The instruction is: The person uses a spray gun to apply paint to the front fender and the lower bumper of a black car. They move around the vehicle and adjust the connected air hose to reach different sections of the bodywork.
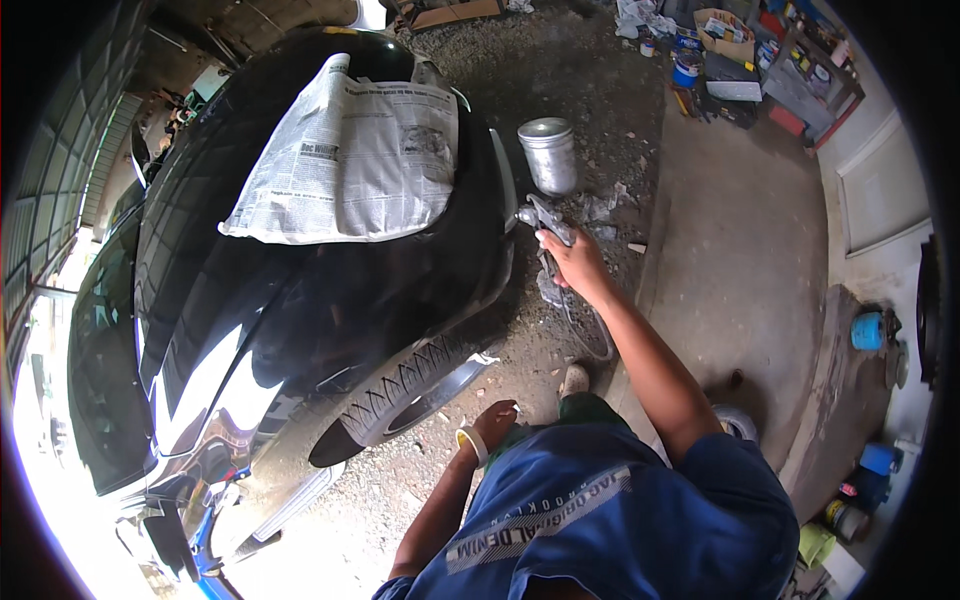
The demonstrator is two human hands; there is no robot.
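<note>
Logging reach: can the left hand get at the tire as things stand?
Probably yes, with a bend: nothing visible stands between the left hand and the tire, though the tire looks lower down.

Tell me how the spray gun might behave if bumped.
The spray gun could tip in the right hand, its large cup standing above a slim body. Its metallic look suggests some weight for its size. The cup's shiny side may be slippery.

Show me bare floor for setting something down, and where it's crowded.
The concrete strip is bare midway, between the gravel by the spray gun and the pale wall. Crowded: its far end, around the blue bucket and cluttered shelf; lower right, by blue containers.
</note>
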